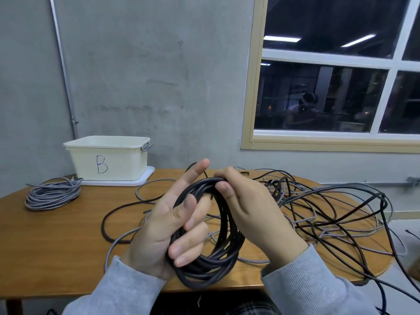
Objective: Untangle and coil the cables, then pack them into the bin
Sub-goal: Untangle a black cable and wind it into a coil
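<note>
A black cable coil [223,253] hangs in front of me above the table's near edge. My left hand [168,221] holds its left side, the lower fingers curled round the strands and the index finger pointing up. My right hand [250,208] pinches the top of the coil between thumb and fingers. A tangle of black and grey cables [318,212] spreads over the right half of the table. A coiled grey cable [52,194] lies at the far left. The cream bin marked B [109,160] stands at the back left on a white lid.
The wooden table [56,246] has a rounded right end, and some cables hang over it toward the floor. A grey wall and a window stand behind. A black cable loop [109,221] lies left of my hands.
</note>
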A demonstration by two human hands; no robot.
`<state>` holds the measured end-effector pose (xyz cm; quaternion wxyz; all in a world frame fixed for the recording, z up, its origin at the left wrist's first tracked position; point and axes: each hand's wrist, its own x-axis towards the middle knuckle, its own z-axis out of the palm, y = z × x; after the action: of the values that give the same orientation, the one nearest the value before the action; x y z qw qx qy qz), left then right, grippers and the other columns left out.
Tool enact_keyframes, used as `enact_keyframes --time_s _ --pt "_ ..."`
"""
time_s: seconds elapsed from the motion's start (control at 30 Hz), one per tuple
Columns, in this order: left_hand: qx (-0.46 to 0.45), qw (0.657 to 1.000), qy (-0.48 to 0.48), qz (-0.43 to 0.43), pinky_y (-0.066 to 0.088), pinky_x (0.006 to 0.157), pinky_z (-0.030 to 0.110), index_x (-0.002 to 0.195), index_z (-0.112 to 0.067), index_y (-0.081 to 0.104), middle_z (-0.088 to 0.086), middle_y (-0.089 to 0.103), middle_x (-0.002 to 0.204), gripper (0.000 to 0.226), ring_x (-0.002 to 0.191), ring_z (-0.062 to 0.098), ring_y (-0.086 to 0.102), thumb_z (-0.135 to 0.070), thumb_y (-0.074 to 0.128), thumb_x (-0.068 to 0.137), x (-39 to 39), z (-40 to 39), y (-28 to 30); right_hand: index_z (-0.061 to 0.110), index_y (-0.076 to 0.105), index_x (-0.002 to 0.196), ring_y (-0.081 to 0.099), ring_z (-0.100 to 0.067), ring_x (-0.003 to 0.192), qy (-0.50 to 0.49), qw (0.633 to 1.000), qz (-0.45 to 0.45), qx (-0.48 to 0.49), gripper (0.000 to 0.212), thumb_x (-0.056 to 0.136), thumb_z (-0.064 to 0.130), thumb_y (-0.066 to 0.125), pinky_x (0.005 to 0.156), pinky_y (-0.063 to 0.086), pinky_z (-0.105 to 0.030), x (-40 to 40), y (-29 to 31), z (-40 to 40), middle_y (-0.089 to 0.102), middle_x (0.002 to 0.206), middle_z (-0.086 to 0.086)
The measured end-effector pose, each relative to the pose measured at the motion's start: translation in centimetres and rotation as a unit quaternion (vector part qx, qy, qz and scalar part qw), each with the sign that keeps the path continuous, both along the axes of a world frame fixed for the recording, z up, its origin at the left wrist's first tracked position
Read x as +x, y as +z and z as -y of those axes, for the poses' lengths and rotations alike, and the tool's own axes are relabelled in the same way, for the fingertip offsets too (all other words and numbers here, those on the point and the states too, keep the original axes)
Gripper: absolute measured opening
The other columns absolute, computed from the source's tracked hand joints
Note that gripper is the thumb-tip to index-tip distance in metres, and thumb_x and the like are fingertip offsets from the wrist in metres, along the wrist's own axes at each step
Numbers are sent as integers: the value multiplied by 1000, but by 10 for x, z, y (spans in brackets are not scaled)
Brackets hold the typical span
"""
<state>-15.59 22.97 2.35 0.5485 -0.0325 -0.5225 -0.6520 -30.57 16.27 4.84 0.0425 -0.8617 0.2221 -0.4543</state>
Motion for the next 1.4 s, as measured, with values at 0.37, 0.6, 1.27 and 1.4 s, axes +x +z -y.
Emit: enact_keyframes --time_s 0.37,0.6,1.27,1.4 --pt "21 1000 -18 0 38 40 22 152 -15 17 7 38 67 55 44 11 36 -4 38 102 9 -2 2 29 55 108 58 -7 84 8 997 -19 68 54 90 62 17 76 47 -38 5 -2 -3 62 90 11" --pt "40 992 87 84 36 34 14 140 -20 46 4 25 52 64 30 1 37 -14 74 83 17 0 -5 41 41 76 51 -6 59 -6 991 -83 100 38 89 68 18 58 39 -30 6 1 -1 52 59 10" --pt "96 929 354 51 35 32 17 120 -38 62 6 49 58 85 25 6 29 -63 86 43 -8 8 1 12 54 81 44 -3 45 11 969 21 245 58 85 59 20 52 37 -24 -4 -1 9 51 48 4" --pt "78 962 262 20 38 31 17 124 -35 61 7 50 57 82 24 5 34 -54 88 50 -9 3 0 12 56 78 45 -6 43 43 962 34 268 59 86 58 20 50 39 -23 -5 -3 7 50 44 3"
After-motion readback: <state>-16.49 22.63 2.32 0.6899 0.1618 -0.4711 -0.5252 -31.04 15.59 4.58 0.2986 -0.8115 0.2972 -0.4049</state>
